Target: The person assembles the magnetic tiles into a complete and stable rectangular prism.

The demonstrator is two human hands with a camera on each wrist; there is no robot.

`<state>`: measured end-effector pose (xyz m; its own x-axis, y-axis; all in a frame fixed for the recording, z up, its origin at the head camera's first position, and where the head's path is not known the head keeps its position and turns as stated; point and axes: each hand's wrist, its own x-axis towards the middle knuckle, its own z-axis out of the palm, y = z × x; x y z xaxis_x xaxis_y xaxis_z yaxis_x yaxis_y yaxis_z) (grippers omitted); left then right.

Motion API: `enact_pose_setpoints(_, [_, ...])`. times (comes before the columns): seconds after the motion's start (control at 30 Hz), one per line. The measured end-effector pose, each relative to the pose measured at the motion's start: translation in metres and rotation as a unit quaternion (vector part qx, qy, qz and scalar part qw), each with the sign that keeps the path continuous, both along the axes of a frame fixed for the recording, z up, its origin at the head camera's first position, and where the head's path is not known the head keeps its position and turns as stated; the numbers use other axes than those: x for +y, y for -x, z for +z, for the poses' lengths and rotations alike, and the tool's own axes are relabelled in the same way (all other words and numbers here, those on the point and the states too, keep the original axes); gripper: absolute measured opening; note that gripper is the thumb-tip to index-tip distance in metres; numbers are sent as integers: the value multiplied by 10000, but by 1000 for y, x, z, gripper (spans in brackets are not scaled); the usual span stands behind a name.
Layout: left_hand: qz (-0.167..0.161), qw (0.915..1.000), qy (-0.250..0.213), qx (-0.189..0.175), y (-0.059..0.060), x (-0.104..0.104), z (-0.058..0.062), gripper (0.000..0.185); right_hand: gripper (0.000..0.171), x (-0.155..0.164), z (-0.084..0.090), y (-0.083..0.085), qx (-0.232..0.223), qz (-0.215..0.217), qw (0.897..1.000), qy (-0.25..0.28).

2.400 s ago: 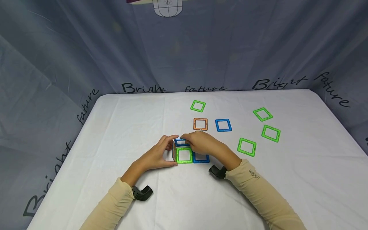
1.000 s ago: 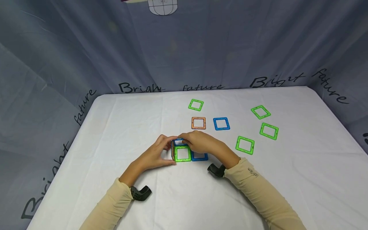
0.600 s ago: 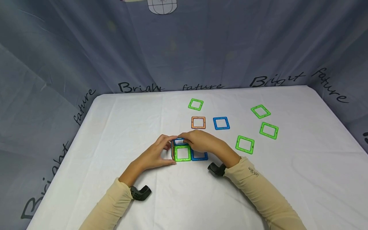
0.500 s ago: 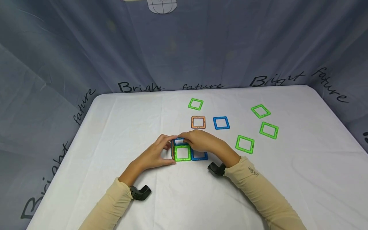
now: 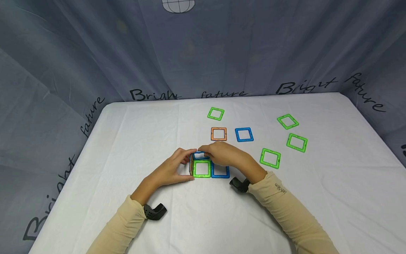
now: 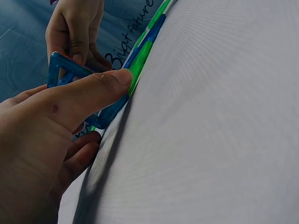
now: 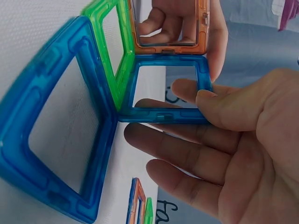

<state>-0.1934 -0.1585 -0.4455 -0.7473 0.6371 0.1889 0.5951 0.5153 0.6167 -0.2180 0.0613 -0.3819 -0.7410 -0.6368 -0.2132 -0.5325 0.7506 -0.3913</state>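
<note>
A small open box of magnetic square frames stands mid-table. Its green front frame (image 5: 201, 168) is upright, an orange frame (image 7: 168, 23) forms the left wall, and a blue frame (image 5: 220, 171) lies flat on its right. My left hand (image 5: 186, 165) grips the box's left side, its thumb (image 6: 88, 93) pressed against the green frame's lower edge. With thumb and fingers, my right hand (image 5: 206, 152) pinches a second blue frame (image 7: 163, 88), held level over the top of the box, its edges against the green and orange frames.
Loose frames lie flat beyond and to the right: green (image 5: 216, 114), orange (image 5: 219, 134), blue (image 5: 244, 134), and three green ones (image 5: 270, 158) (image 5: 288, 121) (image 5: 296, 142). A white cloth covers the table (image 5: 127, 141); a grey curtain closes it in on three sides.
Both hands keep their hold on the box. The right hand has drawn back a little, so more of the flat blue frame shows.
</note>
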Motion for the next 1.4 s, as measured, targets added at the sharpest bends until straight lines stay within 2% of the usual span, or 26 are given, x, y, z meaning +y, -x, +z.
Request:
enact_pose_setpoints(0.17, [-31, 10000, -14, 57, -1, 0, 1, 80, 29, 0, 0, -1, 91, 78, 9999, 28])
enact_pose_setpoints(0.5, [-79, 9996, -199, 189, 0, 0, -4, 61, 29, -2, 2, -1, 62, 88, 9999, -57])
enact_pose_setpoints(0.9, [-64, 9998, -156, 58, 1, 2, -2, 60, 29, 3, 2, 2, -87, -17, 9999, 100])
enact_pose_setpoints(1.23, [17, 10000, -61, 21, 1, 2, -2, 61, 29, -1, 4, 0, 28, -135, 9996, -231])
enact_pose_setpoints(1.4, [16, 10000, -25, -22, 1, 2, -1, 62, 31, -2, 5, -1, 13, -74, 9997, -213])
